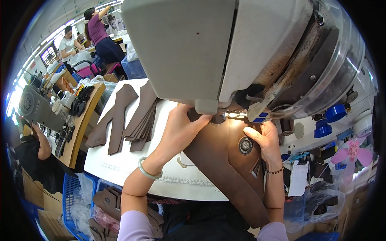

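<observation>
Beneath the head of a large white sewing machine [189,48] lies a brown leather piece [237,138], lit by the machine's lamp. A long, wide brown strap [225,172] runs from it down toward my lap. My left hand [183,126] grips the leather's upper left edge, its fingertips partly hidden by the machine. On the right side, my right hand [267,140] holds the same piece, thumb on top beside a round dark emblem [245,145] and fingers mostly out of sight. The needle area is largely hidden behind the machine head.
Stacked brown leather strips [140,116] lie left on the white table [116,162]. Below stands a blue basket [70,201] beside more brown leather pieces [108,201]. A pink fan [352,150] is at right. Co-workers [98,30] and a wooden bench [86,124] are farther left.
</observation>
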Demonstrator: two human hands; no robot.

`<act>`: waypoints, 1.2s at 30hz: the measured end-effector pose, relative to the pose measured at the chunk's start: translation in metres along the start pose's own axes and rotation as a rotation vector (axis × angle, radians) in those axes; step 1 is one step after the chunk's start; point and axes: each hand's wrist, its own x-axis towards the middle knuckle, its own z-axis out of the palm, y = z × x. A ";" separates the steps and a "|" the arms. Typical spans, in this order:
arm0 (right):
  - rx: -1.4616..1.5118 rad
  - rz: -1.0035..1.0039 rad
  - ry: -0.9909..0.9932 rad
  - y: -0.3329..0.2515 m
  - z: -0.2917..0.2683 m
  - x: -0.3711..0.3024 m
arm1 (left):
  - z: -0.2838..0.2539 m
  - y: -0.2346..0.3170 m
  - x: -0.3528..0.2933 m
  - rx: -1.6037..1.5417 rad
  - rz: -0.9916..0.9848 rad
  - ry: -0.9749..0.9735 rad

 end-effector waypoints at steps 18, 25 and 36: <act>-0.027 -0.004 -0.019 -0.009 0.002 -0.002 | 0.000 0.005 -0.001 -0.009 -0.022 -0.012; 0.003 0.018 -0.019 -0.006 0.000 -0.002 | 0.001 0.001 -0.002 -0.013 0.019 0.015; 0.083 0.058 -0.095 -0.011 0.002 0.000 | -0.024 -0.019 -0.029 0.625 0.490 0.048</act>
